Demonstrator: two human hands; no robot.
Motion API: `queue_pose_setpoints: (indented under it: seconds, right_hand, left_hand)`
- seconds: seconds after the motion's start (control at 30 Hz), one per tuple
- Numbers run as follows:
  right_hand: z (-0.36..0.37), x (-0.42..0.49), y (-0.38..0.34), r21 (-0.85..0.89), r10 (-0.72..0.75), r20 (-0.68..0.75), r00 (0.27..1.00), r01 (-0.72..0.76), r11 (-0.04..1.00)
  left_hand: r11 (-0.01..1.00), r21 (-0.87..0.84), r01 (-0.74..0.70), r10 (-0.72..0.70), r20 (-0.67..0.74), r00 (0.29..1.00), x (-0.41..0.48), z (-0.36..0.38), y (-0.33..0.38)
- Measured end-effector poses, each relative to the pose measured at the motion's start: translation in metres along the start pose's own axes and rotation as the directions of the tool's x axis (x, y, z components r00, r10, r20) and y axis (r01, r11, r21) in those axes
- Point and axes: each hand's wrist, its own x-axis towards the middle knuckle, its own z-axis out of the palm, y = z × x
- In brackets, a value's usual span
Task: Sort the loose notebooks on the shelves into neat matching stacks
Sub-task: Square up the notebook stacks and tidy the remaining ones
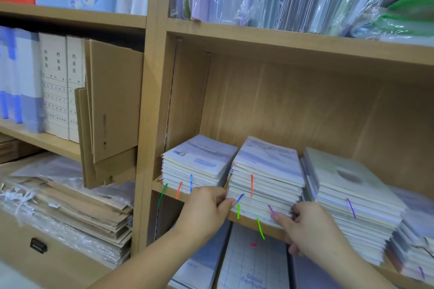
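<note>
Both hands, as I read it, clasp the middle stack [265,185] straight ahead, left hand [206,209] at its near-left corner, right hand [307,230] near-right, long axis running into the shelf [247,221].

Three full stacks of notebooks are counted on the middle shelf [171,191]: a left stack [199,166], a middle stack [267,171] and a right stack [352,190]. A fourth stack [413,248] is partly seen at the right edge. Three ribbon markers are counted on the left stack, five on the middle stack and one on the right stack. Two hands are seen, the left hand [204,209] and the right hand [307,230]. Two white file boxes [55,84] are counted.
</note>
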Motion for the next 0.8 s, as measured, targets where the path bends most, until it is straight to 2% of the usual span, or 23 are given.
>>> queue_pose_setpoints:
  seconds: [0.2,0.3,0.4,0.6,0.8]
  right_hand:
    - [-0.005,-0.006,-0.011,0.185,0.025,-0.075,0.997,-0.011,0.983]
    - [-0.001,-0.003,-0.008,0.196,0.015,-0.090,0.996,0.003,0.981]
    - [0.000,-0.003,-0.009,0.200,-0.002,-0.081,0.997,0.018,0.980]
    - [-0.008,-0.009,-0.014,0.319,0.041,-0.008,0.999,-0.036,0.947]
    - [-0.009,-0.010,-0.018,0.342,0.019,-0.044,0.999,-0.003,0.940]
  left_hand:
    - [0.999,-0.047,0.024,-0.026,-0.030,0.999,0.005,-0.003,0.007]
    - [0.999,-0.028,0.016,-0.018,-0.070,0.997,0.005,0.002,0.007]
    - [0.999,-0.042,-0.008,0.003,-0.105,0.994,0.004,0.005,0.004]
    - [0.998,-0.055,-0.038,0.033,-0.084,0.996,0.001,-0.004,0.010]
    - [0.975,-0.221,-0.001,-0.028,-0.127,0.992,-0.001,0.001,0.020]
